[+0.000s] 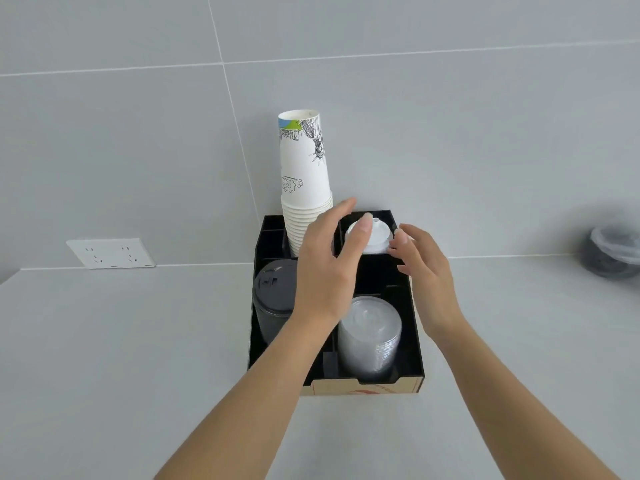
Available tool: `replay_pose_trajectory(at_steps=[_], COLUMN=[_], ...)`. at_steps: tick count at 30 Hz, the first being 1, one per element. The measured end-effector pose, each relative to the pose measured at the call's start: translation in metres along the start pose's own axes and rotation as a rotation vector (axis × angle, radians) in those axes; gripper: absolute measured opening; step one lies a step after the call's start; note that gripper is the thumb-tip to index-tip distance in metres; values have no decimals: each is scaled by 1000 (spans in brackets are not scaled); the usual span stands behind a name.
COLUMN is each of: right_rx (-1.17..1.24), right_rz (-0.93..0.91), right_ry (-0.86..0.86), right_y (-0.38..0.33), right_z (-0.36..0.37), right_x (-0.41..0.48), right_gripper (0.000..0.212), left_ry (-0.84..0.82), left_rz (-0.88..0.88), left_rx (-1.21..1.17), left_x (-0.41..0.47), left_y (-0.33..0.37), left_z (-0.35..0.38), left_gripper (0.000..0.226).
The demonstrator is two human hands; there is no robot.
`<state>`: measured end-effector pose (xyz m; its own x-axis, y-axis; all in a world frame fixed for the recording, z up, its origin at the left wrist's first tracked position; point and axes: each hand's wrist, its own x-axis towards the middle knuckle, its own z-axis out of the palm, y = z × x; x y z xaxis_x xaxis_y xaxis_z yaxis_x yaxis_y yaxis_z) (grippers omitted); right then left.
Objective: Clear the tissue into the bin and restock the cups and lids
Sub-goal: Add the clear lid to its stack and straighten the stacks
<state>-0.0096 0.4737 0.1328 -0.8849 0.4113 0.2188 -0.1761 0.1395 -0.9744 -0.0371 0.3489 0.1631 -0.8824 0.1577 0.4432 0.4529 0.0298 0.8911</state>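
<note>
While both my hands hover over the black organizer tray [417, 344], left hand [325, 268] has fingers loosely spread, thumb on the white lid stack [379, 242] in the back-right compartment. Right hand [424, 271] open, fingertips just beside it — gripping nothing. Paper cup stack [304, 188] upright back-left — black lids [273, 299] front-left, clear lids [369, 336] front-right.

Cups [304, 181] (inverted) behind lids [370, 336]
</note>
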Motion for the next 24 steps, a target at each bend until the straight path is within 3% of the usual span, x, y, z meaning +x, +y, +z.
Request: replay_pose_trajectory(at_steps=[8, 19, 22, 24], right_rx=[44, 32, 12, 9], right_rz=[39, 149, 166, 184], right_ry=[-69, -159, -164, -146], right_y=[14, 53, 62, 68], right_z=[-12, -1, 2, 4], right_x=[-11, -13, -15, -15], right_gripper=[22, 51, 62, 54], left_ry=[-139, -239, -269, -278], left_rz=[-136, -297, -250, -193], left_rx=[89, 254, 376, 496], left_x=[-26, -62, -66, -69], left_y=[-49, -99, -111, -117], left_z=[22, 24, 24, 26], left_gripper=[68, 64, 64, 68])
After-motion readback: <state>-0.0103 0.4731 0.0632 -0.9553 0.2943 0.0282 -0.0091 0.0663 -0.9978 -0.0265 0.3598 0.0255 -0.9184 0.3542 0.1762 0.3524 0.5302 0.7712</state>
